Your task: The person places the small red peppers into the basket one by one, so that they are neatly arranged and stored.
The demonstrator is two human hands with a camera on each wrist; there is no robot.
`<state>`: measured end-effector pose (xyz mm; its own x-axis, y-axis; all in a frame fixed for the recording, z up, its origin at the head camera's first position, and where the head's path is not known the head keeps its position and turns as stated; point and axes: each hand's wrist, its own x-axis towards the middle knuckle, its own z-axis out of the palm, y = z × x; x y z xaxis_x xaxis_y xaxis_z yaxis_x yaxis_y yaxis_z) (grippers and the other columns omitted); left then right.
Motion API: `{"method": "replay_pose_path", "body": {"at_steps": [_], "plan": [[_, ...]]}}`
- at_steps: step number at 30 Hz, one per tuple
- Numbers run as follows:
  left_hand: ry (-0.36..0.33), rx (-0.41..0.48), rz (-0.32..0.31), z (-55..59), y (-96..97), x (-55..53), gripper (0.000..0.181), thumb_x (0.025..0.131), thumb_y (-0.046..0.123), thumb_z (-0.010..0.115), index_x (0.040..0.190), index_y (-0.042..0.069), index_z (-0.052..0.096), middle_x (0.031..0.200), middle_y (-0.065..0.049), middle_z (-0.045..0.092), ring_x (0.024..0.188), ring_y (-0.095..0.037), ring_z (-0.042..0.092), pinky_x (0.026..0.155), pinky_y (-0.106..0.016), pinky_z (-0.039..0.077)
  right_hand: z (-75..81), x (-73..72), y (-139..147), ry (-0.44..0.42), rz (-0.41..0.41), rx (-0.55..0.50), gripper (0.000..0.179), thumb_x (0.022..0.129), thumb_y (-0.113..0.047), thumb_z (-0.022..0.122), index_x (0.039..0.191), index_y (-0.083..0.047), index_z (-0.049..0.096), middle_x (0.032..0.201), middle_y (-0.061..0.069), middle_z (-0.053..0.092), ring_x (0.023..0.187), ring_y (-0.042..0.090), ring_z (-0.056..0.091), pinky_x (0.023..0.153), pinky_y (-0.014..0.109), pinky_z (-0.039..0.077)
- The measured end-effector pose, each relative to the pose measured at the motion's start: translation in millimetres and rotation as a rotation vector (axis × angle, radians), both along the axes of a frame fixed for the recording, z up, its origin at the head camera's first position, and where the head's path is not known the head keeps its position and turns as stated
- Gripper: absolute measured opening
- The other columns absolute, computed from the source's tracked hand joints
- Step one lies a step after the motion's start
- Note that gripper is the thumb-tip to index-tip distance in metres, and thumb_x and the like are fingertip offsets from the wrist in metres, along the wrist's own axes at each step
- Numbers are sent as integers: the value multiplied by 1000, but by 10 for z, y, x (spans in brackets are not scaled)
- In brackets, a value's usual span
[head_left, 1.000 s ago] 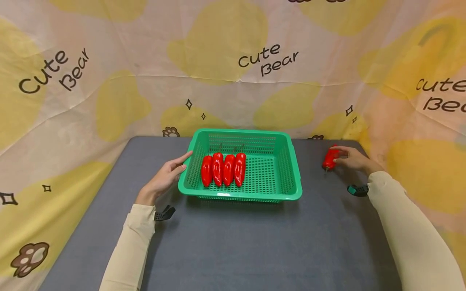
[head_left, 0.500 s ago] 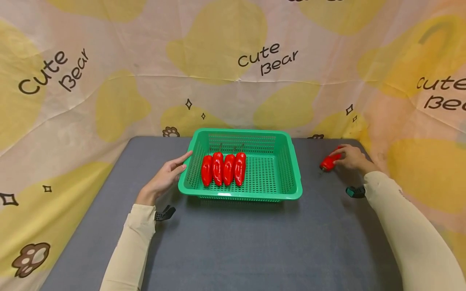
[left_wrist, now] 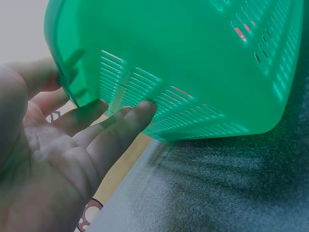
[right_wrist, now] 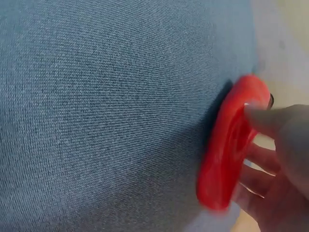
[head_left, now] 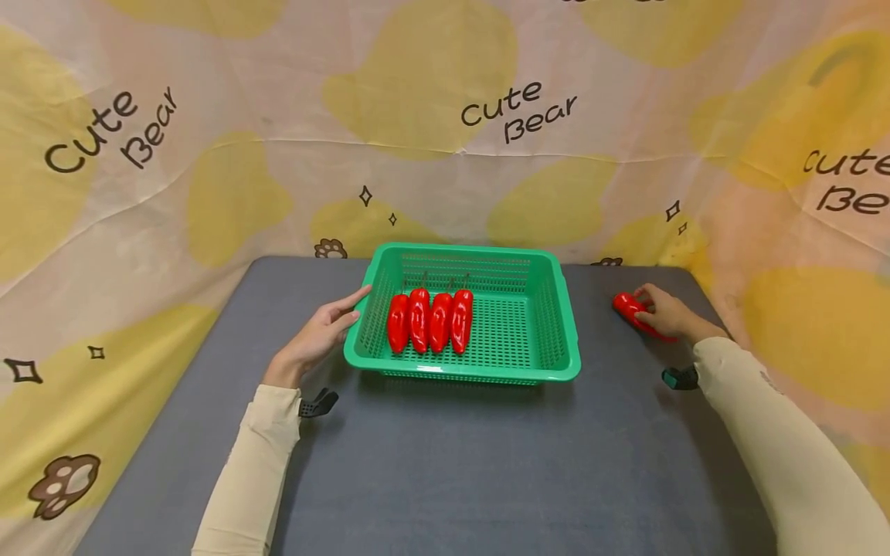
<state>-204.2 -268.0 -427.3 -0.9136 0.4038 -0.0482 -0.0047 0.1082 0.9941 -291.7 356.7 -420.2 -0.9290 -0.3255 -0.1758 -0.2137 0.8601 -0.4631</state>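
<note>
In the head view a green perforated plastic basket [head_left: 462, 374] stands on the dark grey table. Several red peppers [head_left: 439, 323] lie side by side along its left half, thin stems toward the back. My left hand [head_left: 313, 340] holds the basket's left rim. Its thumb and index finger are at the rim, while other fingers [left_wrist: 137, 116] rest against the outer wall in the left wrist view. To the right of the basket, my right hand [head_left: 669, 313] grips another red pepper [right_wrist: 227, 150] between thumb and fingers, low over the table. Its thick end points to the back left.
Grey cloth covers the table [head_left: 473, 463], which is backed and flanked by a yellow-patterned curtain [head_left: 417, 93]. In the basket, the peppers leave the right half of the floor [head_left: 501, 332] bare.
The pepper in my right hand has turned clockwise: its stem end pointed toward the front before and now points to the back left. My left hand stays at the basket.
</note>
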Motion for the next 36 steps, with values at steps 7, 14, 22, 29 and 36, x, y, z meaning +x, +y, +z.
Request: {"method": "replay_pose_path", "body": {"at_steps": [7,14,22,29,36], "plan": [[5,-8,-6,-2,0,-15,57,110,22,44,163,21,24,168,-12,23,124,-9,60,95,-22,55,44,27,-40,-26,44,25,52,99,2,49,146,4,26,134,48,43,112,59,52,84,59,50],[5,11,-16,-11,-5,-25,57,110,21,43,163,19,23,167,-15,25,127,-11,60,95,-24,56,56,44,-61,-39,124,-4,39,100,1,52,138,10,47,139,44,42,119,54,45,100,69,43],[17,-3,-13,-9,-17,-11,57,110,23,43,163,19,23,158,-25,39,90,-3,65,84,-22,57,44,52,-56,-94,83,-49,44,99,-4,57,140,9,46,139,42,40,118,56,45,90,55,50],[5,-20,-3,-7,-20,-3,56,110,24,42,163,22,24,154,-27,43,78,-4,61,80,-22,55,18,62,-45,-100,71,-71,47,100,-5,59,142,9,44,140,42,41,121,59,45,87,48,52],[4,-12,-8,-10,-18,-19,57,110,25,44,163,22,24,161,-21,35,98,-6,66,88,-22,57,18,69,-19,-107,58,-100,49,100,-5,57,145,9,42,142,41,39,119,54,46,85,43,51]]}}
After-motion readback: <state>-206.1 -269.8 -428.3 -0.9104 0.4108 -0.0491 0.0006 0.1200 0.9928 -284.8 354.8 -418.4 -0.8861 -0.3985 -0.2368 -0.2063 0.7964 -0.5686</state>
